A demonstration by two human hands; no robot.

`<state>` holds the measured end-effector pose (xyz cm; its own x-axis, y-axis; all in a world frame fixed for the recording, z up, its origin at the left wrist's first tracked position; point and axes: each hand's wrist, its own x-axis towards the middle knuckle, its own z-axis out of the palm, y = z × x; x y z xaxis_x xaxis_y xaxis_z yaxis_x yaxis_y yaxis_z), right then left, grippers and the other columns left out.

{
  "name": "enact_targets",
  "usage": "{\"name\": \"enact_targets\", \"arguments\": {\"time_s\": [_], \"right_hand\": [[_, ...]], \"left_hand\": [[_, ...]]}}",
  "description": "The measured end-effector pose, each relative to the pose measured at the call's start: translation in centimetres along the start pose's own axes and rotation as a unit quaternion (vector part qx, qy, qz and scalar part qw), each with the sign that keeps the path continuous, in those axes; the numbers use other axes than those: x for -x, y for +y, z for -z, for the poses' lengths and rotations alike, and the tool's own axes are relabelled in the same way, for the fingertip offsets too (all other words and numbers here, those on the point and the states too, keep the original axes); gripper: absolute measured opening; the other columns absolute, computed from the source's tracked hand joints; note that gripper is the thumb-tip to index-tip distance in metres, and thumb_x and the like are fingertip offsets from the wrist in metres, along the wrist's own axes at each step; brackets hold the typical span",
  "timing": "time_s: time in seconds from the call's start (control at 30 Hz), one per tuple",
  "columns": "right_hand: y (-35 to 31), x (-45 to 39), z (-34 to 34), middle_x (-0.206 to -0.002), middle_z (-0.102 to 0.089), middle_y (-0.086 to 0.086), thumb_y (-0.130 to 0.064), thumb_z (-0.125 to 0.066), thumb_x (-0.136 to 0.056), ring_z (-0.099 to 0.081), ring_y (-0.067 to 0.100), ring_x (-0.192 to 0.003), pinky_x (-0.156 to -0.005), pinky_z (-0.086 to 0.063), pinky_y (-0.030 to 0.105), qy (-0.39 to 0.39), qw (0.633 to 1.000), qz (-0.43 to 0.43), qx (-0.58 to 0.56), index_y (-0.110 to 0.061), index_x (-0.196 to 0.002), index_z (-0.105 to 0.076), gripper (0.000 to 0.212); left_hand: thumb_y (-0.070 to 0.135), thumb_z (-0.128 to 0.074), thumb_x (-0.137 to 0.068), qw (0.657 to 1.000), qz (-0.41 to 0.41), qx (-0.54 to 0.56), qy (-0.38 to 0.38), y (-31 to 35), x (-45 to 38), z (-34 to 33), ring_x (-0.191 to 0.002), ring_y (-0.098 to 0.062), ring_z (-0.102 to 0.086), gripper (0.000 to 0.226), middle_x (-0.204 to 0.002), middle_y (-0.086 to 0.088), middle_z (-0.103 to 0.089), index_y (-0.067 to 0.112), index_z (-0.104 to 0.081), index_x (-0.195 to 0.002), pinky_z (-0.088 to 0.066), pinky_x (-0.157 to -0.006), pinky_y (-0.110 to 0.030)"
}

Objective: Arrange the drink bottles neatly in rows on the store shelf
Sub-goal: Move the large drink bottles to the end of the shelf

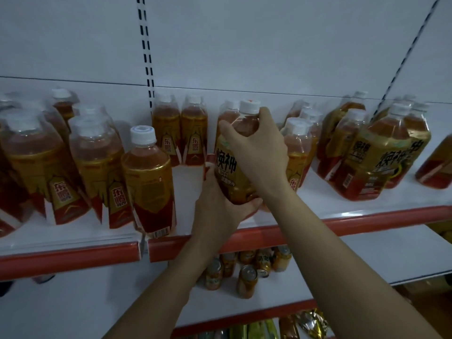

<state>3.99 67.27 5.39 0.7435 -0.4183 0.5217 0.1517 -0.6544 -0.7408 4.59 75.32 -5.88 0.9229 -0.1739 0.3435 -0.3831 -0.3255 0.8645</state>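
Observation:
I hold one amber drink bottle point(228, 165) with a white cap and gold label upright near the middle of the white shelf point(190, 192). My right hand point(256, 152) grips its shoulder and upper body. My left hand point(220, 206) cups its base from the front left. Another bottle stands directly behind it. Several like bottles stand in rows at the left point(97, 162), one alone at the shelf's front point(149, 182), two at the back point(181, 133), and more at the right point(381, 157).
The shelf has a red front rail point(367, 221) and a white back panel with slotted uprights point(146, 57). Below, a lower shelf carries several orange cans point(247, 270). Packaged goods show at the bottom point(281, 326).

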Motion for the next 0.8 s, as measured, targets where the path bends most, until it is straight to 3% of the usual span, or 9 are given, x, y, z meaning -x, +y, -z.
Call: {"name": "enact_targets", "arguments": {"time_s": [0.1,0.23,0.33,0.43,0.53,0.63,0.7,0.8], "right_hand": [[0.2,0.1,-0.2,-0.086,-0.067,-0.011,-0.057,-0.061,-0.088,-0.063,0.009,-0.082,-0.081,-0.055,0.042,0.02,0.999,0.008,-0.046,-0.025,-0.094,-0.062,0.033],[0.4,0.5,1.9,-0.071,-0.062,-0.011,-0.045,-0.064,-0.095,-0.056,0.003,-0.068,-0.072,-0.053,0.036,0.035,0.985,0.055,-0.161,-0.017,-0.079,-0.065,0.031],[-0.6,1.3,5.1,-0.065,-0.054,-0.016,-0.036,-0.067,-0.095,-0.051,0.0,-0.063,-0.064,-0.042,0.022,0.028,0.967,0.115,-0.225,-0.019,-0.078,-0.061,0.025],[-2.0,1.3,9.7,-0.066,-0.059,-0.007,-0.029,-0.068,-0.096,-0.058,0.01,-0.065,-0.065,-0.049,0.029,0.005,0.943,0.161,-0.291,-0.018,-0.078,-0.065,0.021],[-1.7,0.9,12.8,-0.08,-0.07,0.021,-0.022,-0.066,-0.096,-0.068,0.038,-0.084,-0.083,-0.056,0.049,-0.062,0.898,0.168,-0.402,-0.004,-0.078,-0.069,0.026],[-0.6,1.9,13.5,-0.089,-0.069,0.031,-0.02,-0.066,-0.096,-0.067,0.047,-0.088,-0.085,-0.055,0.053,-0.158,0.862,0.128,-0.464,0.011,-0.087,-0.065,0.033],[-0.3,3.2,12.9,-0.094,-0.066,0.035,-0.024,-0.067,-0.095,-0.068,0.041,-0.082,-0.084,-0.055,0.054,-0.217,0.85,0.102,-0.469,0.015,-0.095,-0.062,0.04],[-0.6,5.6,10.9,-0.098,-0.073,0.02,-0.037,-0.066,-0.095,-0.072,0.025,-0.087,-0.088,-0.056,0.047,-0.302,0.84,0.052,-0.448,0.0,-0.103,-0.069,0.037]], "left_hand": [[0.062,-0.083,-0.058,0.999,0.012,-0.022,0.027,0.5,0.7,-0.1,-0.126,-0.019,-0.052,0.12,-0.144,0.004,-0.041,0.027,-0.017,-0.151,-0.052,-0.097,-0.036],[0.064,-0.083,-0.055,0.998,-0.021,-0.014,0.051,1.5,1.2,0.4,-0.128,-0.014,-0.046,0.119,-0.141,0.005,-0.035,0.031,-0.017,-0.149,-0.051,-0.1,-0.038],[0.06,-0.085,-0.057,0.996,-0.069,0.009,0.053,3.4,2.2,1.3,-0.131,-0.003,-0.04,0.113,-0.146,0.013,-0.033,0.047,-0.013,-0.144,-0.043,-0.104,-0.025],[0.047,-0.087,-0.055,0.995,-0.093,0.031,0.03,6.9,3.5,2.4,-0.126,0.006,-0.044,0.107,-0.14,0.019,-0.039,0.056,-0.017,-0.136,-0.043,-0.099,-0.015],[0.031,-0.088,-0.049,0.993,-0.082,0.08,0.03,9.9,5.6,3.0,-0.112,0.014,-0.053,0.105,-0.129,0.024,-0.05,0.059,-0.026,-0.128,-0.05,-0.083,-0.009],[0.027,-0.089,-0.052,0.992,-0.075,0.075,0.065,11.0,9.2,2.1,-0.116,0.008,-0.056,0.105,-0.129,0.025,-0.054,0.058,-0.029,-0.132,-0.051,-0.085,-0.012],[0.024,-0.091,-0.056,0.991,-0.06,0.058,0.102,10.8,11.8,1.4,-0.117,0.007,-0.056,0.107,-0.131,0.023,-0.053,0.053,-0.027,-0.136,-0.05,-0.086,-0.012],[0.023,-0.093,-0.061,0.985,-0.036,0.038,0.166,9.8,15.4,1.5,-0.121,0.001,-0.056,0.109,-0.138,0.012,-0.053,0.039,-0.028,-0.147,-0.051,-0.089,-0.015]]}}
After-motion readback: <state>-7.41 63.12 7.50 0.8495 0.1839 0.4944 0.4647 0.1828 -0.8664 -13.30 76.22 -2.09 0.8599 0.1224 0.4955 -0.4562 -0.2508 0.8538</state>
